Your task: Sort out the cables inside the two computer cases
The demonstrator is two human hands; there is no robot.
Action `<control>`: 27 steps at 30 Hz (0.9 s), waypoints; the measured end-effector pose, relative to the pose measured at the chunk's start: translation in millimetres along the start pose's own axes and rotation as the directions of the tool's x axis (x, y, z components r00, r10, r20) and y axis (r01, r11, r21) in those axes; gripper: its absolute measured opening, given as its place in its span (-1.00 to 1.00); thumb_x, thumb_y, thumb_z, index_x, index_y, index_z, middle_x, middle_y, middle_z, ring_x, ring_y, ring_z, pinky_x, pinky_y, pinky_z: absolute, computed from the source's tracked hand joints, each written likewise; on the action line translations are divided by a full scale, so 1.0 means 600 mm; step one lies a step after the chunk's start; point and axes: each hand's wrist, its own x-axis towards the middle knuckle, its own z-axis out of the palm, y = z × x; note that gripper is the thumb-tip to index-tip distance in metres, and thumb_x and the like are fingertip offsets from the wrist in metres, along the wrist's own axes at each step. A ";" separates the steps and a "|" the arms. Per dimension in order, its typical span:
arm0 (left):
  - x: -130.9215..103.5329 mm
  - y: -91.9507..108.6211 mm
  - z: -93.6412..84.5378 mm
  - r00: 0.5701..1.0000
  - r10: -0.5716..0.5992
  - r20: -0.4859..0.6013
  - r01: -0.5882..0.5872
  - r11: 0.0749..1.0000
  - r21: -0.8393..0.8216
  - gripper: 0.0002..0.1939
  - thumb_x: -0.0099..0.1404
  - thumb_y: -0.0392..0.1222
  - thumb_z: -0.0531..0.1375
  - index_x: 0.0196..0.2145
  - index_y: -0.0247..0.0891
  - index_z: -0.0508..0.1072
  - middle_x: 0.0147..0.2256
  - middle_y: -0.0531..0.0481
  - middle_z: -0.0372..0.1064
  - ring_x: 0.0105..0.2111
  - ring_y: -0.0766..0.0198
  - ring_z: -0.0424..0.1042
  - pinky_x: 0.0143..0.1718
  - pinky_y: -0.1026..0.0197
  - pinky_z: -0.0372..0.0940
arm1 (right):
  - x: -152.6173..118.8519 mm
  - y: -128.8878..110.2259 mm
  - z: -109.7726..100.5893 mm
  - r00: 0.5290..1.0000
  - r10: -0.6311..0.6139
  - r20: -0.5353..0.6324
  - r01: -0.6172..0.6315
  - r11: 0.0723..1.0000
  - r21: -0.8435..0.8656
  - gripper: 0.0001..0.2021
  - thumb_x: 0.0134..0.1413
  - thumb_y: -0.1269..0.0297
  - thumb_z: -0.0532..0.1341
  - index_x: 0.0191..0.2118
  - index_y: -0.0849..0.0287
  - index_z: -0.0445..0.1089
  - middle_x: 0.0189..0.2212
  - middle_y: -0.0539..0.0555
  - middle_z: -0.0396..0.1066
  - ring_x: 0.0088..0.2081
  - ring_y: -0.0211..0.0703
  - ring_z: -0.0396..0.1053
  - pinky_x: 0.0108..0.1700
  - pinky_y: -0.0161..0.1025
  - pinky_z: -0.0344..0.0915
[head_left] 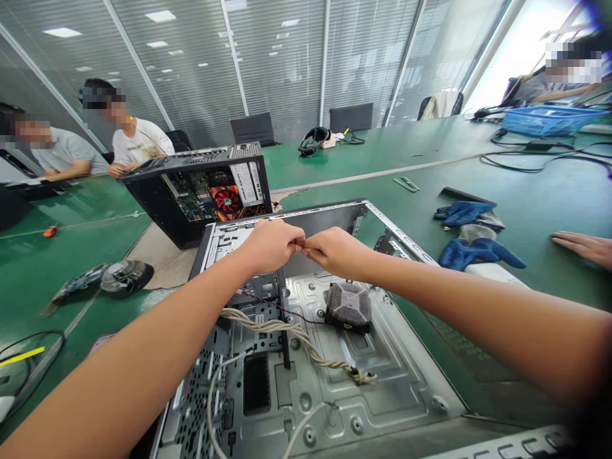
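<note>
Over an opened metal computer case [401,408] lying on its side, my two hands meet fingertip to fingertip. My left hand [271,245] is closed in a pinch, and my right hand [338,252] pinches from the other side. Whatever lies between the fingers is too small or hidden to make out. Below the right hand, a square finned heatsink [349,305] rests on the case's metal floor. A twisted beige cable bundle [299,333] runs across the inside, and a thin dark wire leads to the heatsink. A grey cable [213,395] curves near the front.
Behind the case stands a black computer tower [191,207] with a red fan. Blue-grey gloves [471,248] and another person's hand [586,247] are at right. A cap [125,275] lies left. A blue basket [549,121] and a headset [314,140] sit farther back; people sit around.
</note>
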 end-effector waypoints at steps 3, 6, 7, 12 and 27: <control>0.000 0.000 -0.001 1.000 -0.016 0.003 0.016 0.999 -0.048 -0.83 0.27 -0.23 0.12 -0.27 -0.18 0.52 -0.33 0.03 0.51 -0.31 0.24 0.37 -0.28 0.17 0.08 | 0.001 -0.002 -0.002 0.995 0.091 0.027 -0.094 0.986 0.139 -0.75 0.12 0.33 0.07 -0.46 0.22 0.44 -0.59 0.02 0.28 -0.52 -0.27 0.09 -0.39 -0.23 -0.04; 0.000 -0.001 -0.001 1.000 -0.012 -0.010 0.012 0.998 -0.057 -0.85 0.26 -0.24 0.12 -0.29 -0.19 0.51 -0.35 0.03 0.51 -0.31 0.24 0.36 -0.28 0.17 0.07 | 0.001 -0.005 -0.008 0.975 0.197 0.101 -0.220 0.923 0.317 -0.74 0.14 0.30 0.06 -0.39 0.25 0.48 -0.65 -0.05 0.15 -0.56 -0.30 0.05 -0.41 -0.26 -0.02; 0.000 0.000 -0.001 1.000 -0.010 -0.016 0.010 0.999 -0.054 -0.85 0.26 -0.24 0.13 -0.30 -0.19 0.52 -0.35 0.03 0.51 -0.31 0.24 0.36 -0.28 0.17 0.07 | 0.001 -0.006 -0.009 0.970 0.214 0.116 -0.242 0.902 0.357 -0.71 0.16 0.28 0.04 -0.38 0.26 0.48 -0.66 -0.07 0.10 -0.57 -0.31 0.01 -0.42 -0.26 -0.03; -0.001 0.001 -0.002 1.000 -0.003 -0.009 0.003 1.000 -0.029 -0.84 0.26 -0.24 0.13 -0.30 -0.19 0.52 -0.36 0.00 0.50 -0.28 0.20 0.36 -0.25 0.15 0.08 | 0.002 -0.007 -0.012 0.970 0.205 0.131 -0.239 0.906 0.351 -0.74 0.12 0.34 0.05 -0.41 0.26 0.47 -0.65 -0.08 0.09 -0.57 -0.32 0.00 -0.42 -0.27 -0.02; -0.003 0.005 -0.003 0.995 -0.073 0.064 0.076 0.996 -0.041 -0.87 0.27 -0.23 0.12 -0.28 -0.18 0.48 -0.32 0.03 0.51 -0.25 0.19 0.38 -0.13 0.08 0.02 | 0.001 -0.002 0.001 0.996 0.088 0.015 -0.089 0.989 0.115 -0.77 0.10 0.31 0.09 -0.54 0.19 0.33 -0.62 -0.03 0.18 -0.52 -0.28 0.03 -0.40 -0.23 -0.05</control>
